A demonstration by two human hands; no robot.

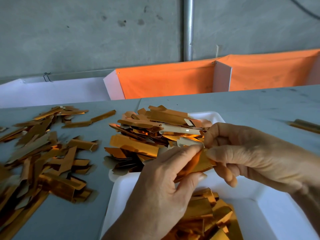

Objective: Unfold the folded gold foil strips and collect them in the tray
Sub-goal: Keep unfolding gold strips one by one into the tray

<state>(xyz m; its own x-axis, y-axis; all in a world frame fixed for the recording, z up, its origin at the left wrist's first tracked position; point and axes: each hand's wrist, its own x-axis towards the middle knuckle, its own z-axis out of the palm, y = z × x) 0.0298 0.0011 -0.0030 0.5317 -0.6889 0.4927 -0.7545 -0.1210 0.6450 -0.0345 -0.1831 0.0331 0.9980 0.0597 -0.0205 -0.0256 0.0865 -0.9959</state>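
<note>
Both hands meet over the near tray (259, 215), so that a finished piece can drop straight in. The left hand (166, 187) pinches one end of a gold strip (202, 164) between thumb and curled fingers, and the right hand (245, 153) pinches the other end the same way; neither is spread flat. Gripping at opposite ends looks meant to let the hands pull or peel the fold apart, so the step in hand is judged to be the unfolding itself. The strip sits in the air between the hands, above the tray's far rim, its long axis running from lower left up to the right, the gold face toward the camera; how far it is opened cannot be told, since fingers cover much of it. Below the wrists, gold pieces (207, 220) already lie in the tray. A second tray (211, 116) beyond holds a heap (152, 134), and a loose pile (43, 153) lies on the table (259, 104) to the left, probably the supply awaiting work.
</note>
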